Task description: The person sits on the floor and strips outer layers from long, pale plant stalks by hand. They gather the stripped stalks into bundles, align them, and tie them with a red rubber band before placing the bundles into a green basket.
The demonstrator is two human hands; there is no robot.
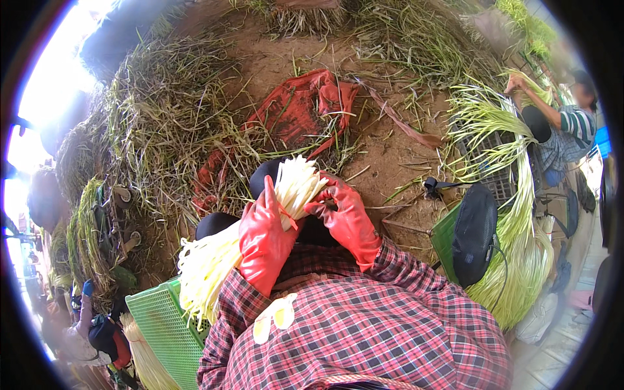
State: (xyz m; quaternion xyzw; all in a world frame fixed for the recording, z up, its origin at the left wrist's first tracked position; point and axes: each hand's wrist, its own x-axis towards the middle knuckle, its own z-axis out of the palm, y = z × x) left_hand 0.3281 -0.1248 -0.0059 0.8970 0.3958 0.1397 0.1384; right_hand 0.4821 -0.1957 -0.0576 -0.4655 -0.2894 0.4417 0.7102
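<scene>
A thick bundle of pale yellow chives (211,263) lies slantwise across my lap, its cut ends (296,185) pointing up and away from me. My left hand (265,237), in a red rubber glove, is wrapped along the bundle's side with the index finger stretched upward. On the other side, near the cut ends, my right hand (348,220) in a matching glove has its fingers curled in against the stalks. What its fingertips pinch is too small to make out. A short red strip (288,219) shows against the bundle between the two hands.
A green plastic crate (170,325) stands at my left, holding the leaf ends. Ahead lie a torn red sack (296,107) and heaped grass (175,97). On the right are a black pouch (474,234), long chives (520,273) and a co-worker (565,127); another person (84,331) is far left.
</scene>
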